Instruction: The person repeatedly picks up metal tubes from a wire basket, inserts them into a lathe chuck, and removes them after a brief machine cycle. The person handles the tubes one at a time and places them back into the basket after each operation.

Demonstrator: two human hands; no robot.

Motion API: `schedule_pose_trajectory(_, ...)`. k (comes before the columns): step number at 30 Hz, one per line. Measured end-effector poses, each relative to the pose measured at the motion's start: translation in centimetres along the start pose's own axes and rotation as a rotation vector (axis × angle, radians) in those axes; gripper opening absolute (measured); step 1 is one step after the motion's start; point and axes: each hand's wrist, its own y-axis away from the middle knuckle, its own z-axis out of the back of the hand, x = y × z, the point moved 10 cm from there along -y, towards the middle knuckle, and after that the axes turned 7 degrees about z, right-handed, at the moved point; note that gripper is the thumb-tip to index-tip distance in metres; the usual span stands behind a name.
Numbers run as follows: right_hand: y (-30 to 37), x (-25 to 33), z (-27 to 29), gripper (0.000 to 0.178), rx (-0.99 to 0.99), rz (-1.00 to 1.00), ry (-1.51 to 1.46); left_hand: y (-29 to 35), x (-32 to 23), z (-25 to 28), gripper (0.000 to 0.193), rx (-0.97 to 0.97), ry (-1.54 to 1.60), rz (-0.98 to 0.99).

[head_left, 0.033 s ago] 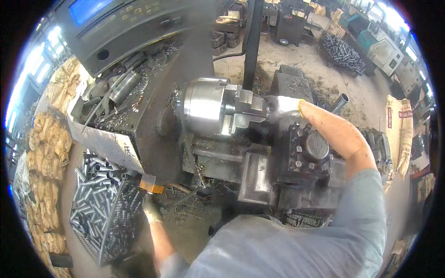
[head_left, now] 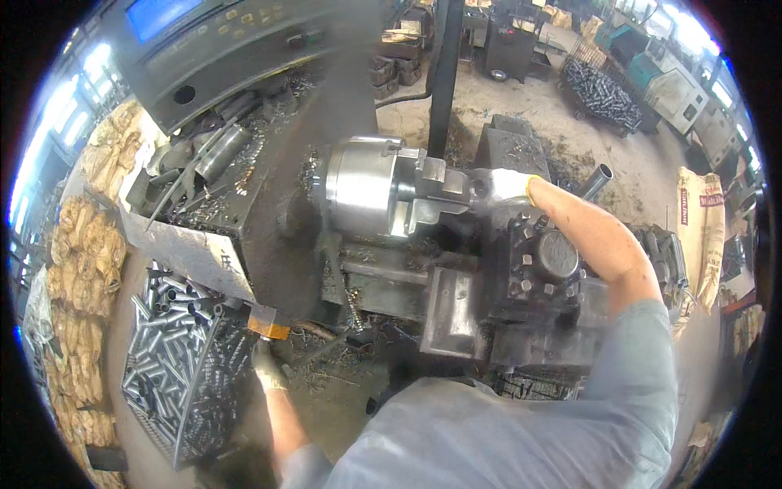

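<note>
A lathe chuck (head_left: 362,186), bright and cylindrical, stands in the middle with its stepped jaws (head_left: 440,189) facing right. My right hand (head_left: 507,186), in a white glove, is closed round the outer end of a metal tube (head_left: 479,184) at the jaws; the fingers cover most of it. Below that hand sits the dark tool post (head_left: 554,254) with its bolts and round cap. Low at the left, my gloved left hand (head_left: 267,367) is closed just under an orange-brown block (head_left: 269,327) at the machine's front. What its fingers grip is hidden.
A mesh basket (head_left: 189,399) full of cut metal tubes stands left of my left hand. Tied sacks (head_left: 77,293) line the far left. The control panel (head_left: 236,49) overhangs the upper left. Metal chips litter the lathe bed (head_left: 379,273). A tube cart (head_left: 603,94) stands behind.
</note>
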Motion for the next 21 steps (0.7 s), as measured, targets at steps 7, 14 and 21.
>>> schedule_pose_trajectory(7, 19.5, 8.1, 7.0, 0.036, -0.833, 0.095, -0.275, 9.5, -10.4, -2.3, 0.050, -0.454, -0.614, -0.387)
schedule_pose_trajectory(14, 26.1, 17.1, -7.7, 0.021, -0.663, -0.002, -0.596, 18.1, -33.7, -26.1, 0.046, -0.103, -0.661, -1.444)
schedule_pose_trajectory(21, 26.3, 11.8, -18.7, 0.033, -0.325, -0.284, -0.781, 5.5, -46.6, -44.6, 0.081, -0.185, -1.162, -0.976)
